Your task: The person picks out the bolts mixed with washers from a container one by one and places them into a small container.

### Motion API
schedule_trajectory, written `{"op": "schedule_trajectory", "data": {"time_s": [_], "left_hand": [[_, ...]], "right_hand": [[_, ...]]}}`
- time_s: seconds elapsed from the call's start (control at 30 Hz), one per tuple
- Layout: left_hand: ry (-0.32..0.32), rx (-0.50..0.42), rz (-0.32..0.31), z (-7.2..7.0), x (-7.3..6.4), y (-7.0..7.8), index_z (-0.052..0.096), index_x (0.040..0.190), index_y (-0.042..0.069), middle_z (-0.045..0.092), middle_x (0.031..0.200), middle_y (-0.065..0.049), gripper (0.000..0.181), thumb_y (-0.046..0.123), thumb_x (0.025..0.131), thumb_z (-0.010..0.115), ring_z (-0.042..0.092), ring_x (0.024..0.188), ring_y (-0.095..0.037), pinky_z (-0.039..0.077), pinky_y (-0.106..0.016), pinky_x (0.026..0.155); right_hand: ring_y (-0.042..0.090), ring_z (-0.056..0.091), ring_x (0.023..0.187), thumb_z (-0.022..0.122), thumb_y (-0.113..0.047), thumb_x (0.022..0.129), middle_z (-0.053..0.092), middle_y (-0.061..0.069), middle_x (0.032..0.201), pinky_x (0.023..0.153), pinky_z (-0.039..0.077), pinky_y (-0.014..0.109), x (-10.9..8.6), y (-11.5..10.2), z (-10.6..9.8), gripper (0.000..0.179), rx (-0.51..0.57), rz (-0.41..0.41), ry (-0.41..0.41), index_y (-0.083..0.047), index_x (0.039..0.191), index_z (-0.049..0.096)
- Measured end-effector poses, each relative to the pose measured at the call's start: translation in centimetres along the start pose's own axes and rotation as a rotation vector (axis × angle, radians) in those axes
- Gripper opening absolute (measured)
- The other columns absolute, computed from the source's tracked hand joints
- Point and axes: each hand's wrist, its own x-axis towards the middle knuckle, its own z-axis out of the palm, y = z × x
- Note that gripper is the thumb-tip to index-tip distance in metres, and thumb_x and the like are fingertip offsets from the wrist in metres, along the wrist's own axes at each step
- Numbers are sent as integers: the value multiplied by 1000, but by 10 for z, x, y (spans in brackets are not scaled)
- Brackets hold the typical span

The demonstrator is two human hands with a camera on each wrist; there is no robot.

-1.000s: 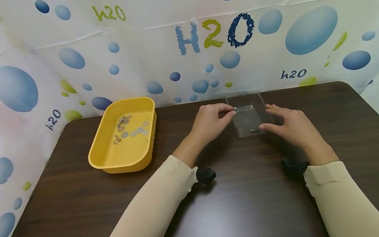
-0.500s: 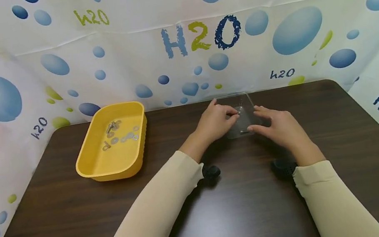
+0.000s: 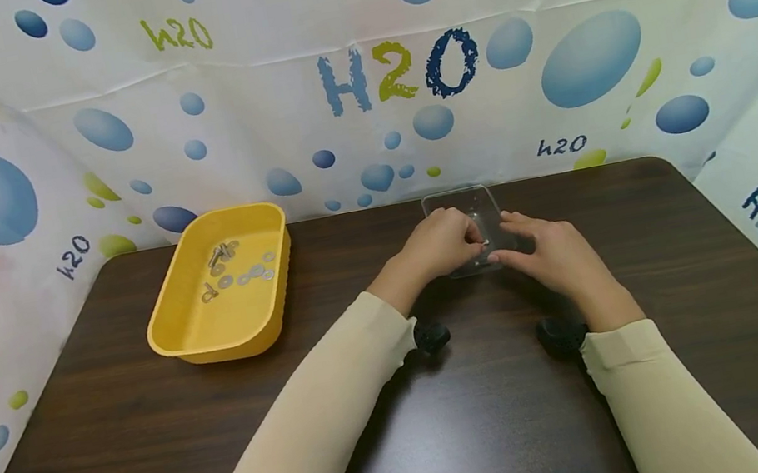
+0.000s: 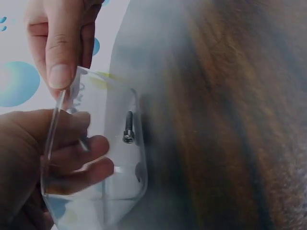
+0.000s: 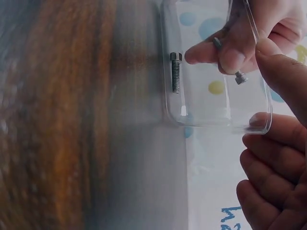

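A small clear plastic box (image 3: 486, 205) stands near the table's far edge. My right hand (image 3: 557, 252) grips its right side, thumb and fingers at the rim (image 5: 261, 98). Reaching inside over the left side, my left hand (image 3: 438, 247) pinches a small metal bolt (image 5: 240, 77) between thumb and fingers. In the left wrist view, the left hand (image 4: 62, 153) is partly seen through the clear wall, with the right hand (image 4: 62, 52) above it. Another bolt (image 4: 128, 128), dark and threaded, lies on the box's bottom along one wall.
To the left stands a yellow tray (image 3: 213, 333) holding several washers (image 3: 256, 272) and a few bolts (image 3: 218, 255). Behind the dark wooden table (image 3: 377, 440) hangs a white backdrop with blue drops. A black wrist device (image 3: 431, 337) sits under the left wrist.
My left hand has moved from the box's left rim in over its interior and toward its front, carrying the bolt. The right hand keeps its hold. The head view has shifted slightly right.
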Motion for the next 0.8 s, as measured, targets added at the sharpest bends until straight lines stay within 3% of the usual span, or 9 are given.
{"op": "schedule_trajectory", "data": {"time_s": [0.03, 0.3, 0.43, 0.57, 0.8], "left_hand": [[-4, 11, -5, -1, 0, 0, 79, 89, 18, 72, 83, 9, 13, 25, 93, 69, 62, 67, -4, 55, -24, 73], [-45, 52, -42, -5, -1, 3, 78, 88, 19, 71, 84, 10, 10, 23, 92, 70, 63, 79, -9, 49, -34, 96], [-46, 70, -34, -5, -2, 3, 78, 87, 19, 71, 83, 10, 9, 23, 92, 71, 65, 83, -10, 29, -41, 117], [-40, 60, -28, -5, -2, 3, 78, 88, 18, 72, 83, 9, 10, 22, 92, 70, 66, 88, -11, 17, -45, 122], [-14, 38, 19, -3, -4, -2, 78, 97, 16, 73, 89, 8, 12, 21, 95, 67, 66, 94, -11, 14, -47, 123]], "right_hand": [[38, 45, 136, 67, -51, 89, 44, 9, 152, 107, 39, 57, 0, 0, 0, 70, -1, 1, -4, -6, 141, 54], [38, 45, 136, 66, -52, 89, 43, 9, 153, 107, 38, 57, 0, -1, 0, 71, -3, -8, -13, -6, 142, 53], [38, 45, 136, 66, -53, 89, 44, 9, 152, 107, 38, 57, 0, -1, 0, 71, -4, -9, -12, -7, 142, 53], [38, 44, 136, 66, -53, 89, 44, 9, 152, 108, 37, 57, 0, -1, 1, 71, 0, -10, -10, -7, 142, 53], [39, 44, 136, 67, -52, 88, 44, 10, 152, 108, 37, 59, 1, 0, 1, 72, -4, -13, -10, -6, 141, 53]]}}
